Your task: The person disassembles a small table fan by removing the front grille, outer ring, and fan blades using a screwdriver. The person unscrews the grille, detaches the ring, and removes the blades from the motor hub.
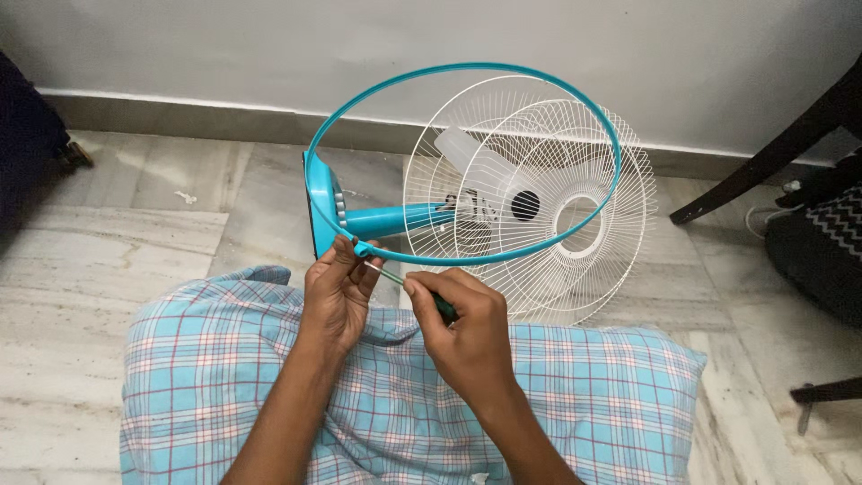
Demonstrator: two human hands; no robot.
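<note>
Nearest the viewer, a blue-and-white checked cloth [557, 395] covers the person's lap, and both forearms rise over it. The left hand [337, 292] is closed in a pinch on the small clasp of a teal guard ring [467, 68], gripping it at the ring's nearest point, just above the fingertips. The right hand [462, 328] is clenched around the dark green handle of a screwdriver [406, 281]; its thin shaft runs up and to the left from the thumb, and the tip meets the clasp beside the left fingers.

The step in hand appears to be working the fastening screw of the ring clasp; whether it is being loosened or tightened cannot be told. The next move would call for keeping the tip seated in the screw head while the left hand keeps the clasp steady against the turning force.

Beyond the hands, the ring loops up and away, held off the white wire fan guards [539, 189], which lie on their side with the teal fan stand [328, 211] on the marble floor [135, 224]. A translucent fan blade [462, 153] shows through the wires. Farthest off stand the grey wall [269, 45] and, right of the right hand, dark chair legs [763, 162].
</note>
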